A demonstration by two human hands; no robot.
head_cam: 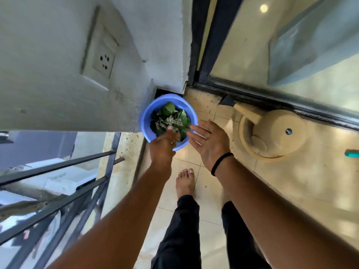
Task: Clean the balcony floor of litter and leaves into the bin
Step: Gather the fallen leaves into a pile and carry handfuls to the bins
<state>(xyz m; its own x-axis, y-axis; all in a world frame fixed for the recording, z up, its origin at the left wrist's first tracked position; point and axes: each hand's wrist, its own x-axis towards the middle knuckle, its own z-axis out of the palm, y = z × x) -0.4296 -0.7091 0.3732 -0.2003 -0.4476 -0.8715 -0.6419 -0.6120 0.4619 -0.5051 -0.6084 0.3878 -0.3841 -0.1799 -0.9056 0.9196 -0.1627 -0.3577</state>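
Left hand (163, 144) seemingly releases leaves (171, 119) over the blue bin (144, 121); right hand (208, 141) hovers open; drop low so none scatter.

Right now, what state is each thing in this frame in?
Blue bin: upright in the corner by the wall, no lid, holding leaves.
Leaves: piled inside the bin, green mixed with dry.
Left hand: over the bin's near rim, fingers down toward the leaves; grip unclear.
Right hand: open, palm up, empty, beside the bin.
Hair band: round the right wrist.
Wall socket: nothing plugged in.
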